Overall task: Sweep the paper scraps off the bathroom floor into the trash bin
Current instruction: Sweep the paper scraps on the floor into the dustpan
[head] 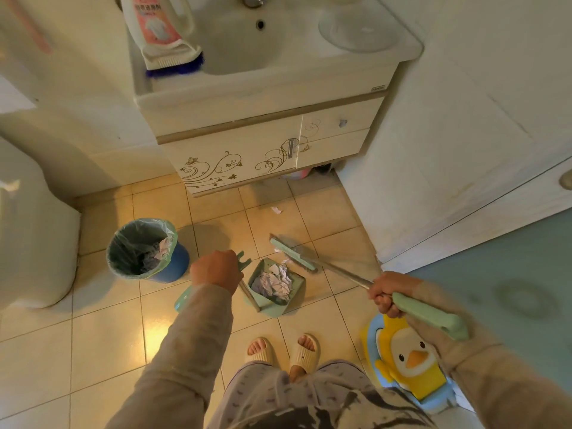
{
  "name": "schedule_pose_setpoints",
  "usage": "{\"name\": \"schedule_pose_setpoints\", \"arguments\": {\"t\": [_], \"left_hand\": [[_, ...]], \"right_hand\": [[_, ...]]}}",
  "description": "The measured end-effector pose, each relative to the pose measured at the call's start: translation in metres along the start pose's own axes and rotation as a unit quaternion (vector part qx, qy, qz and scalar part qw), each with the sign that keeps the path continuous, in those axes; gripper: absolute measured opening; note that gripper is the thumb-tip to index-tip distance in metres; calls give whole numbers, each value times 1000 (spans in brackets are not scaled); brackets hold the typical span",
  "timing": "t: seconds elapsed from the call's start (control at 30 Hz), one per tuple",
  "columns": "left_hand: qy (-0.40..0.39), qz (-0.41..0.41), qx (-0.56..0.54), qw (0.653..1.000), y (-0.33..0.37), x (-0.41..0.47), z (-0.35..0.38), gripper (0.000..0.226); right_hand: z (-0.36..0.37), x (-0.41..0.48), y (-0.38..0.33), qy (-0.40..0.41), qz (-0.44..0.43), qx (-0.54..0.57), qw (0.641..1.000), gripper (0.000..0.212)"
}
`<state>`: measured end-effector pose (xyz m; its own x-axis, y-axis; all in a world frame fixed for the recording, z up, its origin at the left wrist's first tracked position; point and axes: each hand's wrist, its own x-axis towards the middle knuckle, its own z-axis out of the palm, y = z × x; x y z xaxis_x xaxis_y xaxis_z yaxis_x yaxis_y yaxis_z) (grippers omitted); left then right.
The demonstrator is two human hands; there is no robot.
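Observation:
My left hand (216,269) grips the green handle of the dustpan (296,292), which stands on the tiles and holds several crumpled paper scraps (274,283). My right hand (385,294) is closed on the green-handled broom (433,317); its brush head (292,254) rests on the floor at the dustpan's far edge. A small scrap (276,210) lies on the tiles near the vanity, and another tiny one (277,250) sits beside the brush. The blue trash bin (178,261), lined with a bag and holding some paper, stands left of the dustpan.
A white vanity cabinet (247,162) with a sink stands ahead. A toilet (34,243) is at the left. A duck-shaped stool (411,360) sits by my right foot. White wall and door frame (433,181) close the right side.

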<state>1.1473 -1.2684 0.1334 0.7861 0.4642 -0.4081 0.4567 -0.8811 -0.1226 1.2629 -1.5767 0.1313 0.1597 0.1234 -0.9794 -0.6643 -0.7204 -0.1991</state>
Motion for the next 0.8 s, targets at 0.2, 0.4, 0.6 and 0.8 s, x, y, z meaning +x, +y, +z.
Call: {"name": "schedule_pose_setpoints", "arguments": {"t": [0.2, 0.4, 0.6, 0.8], "left_hand": [[1, -2, -3, 1000, 8, -7, 2, 23], [4, -12, -9, 1000, 10, -8, 4, 21], [2, -4, -13, 1000, 9, -2, 5, 19], [4, 14, -32, 999, 9, 5, 1, 22]], "right_hand": [[22, 19, -51, 84, -48, -139, 985, 25], [57, 49, -61, 117, -42, -242, 962, 21], [53, 34, -19, 49, 49, -285, 956, 22], [17, -1, -2, 31, 64, -207, 976, 36]]}}
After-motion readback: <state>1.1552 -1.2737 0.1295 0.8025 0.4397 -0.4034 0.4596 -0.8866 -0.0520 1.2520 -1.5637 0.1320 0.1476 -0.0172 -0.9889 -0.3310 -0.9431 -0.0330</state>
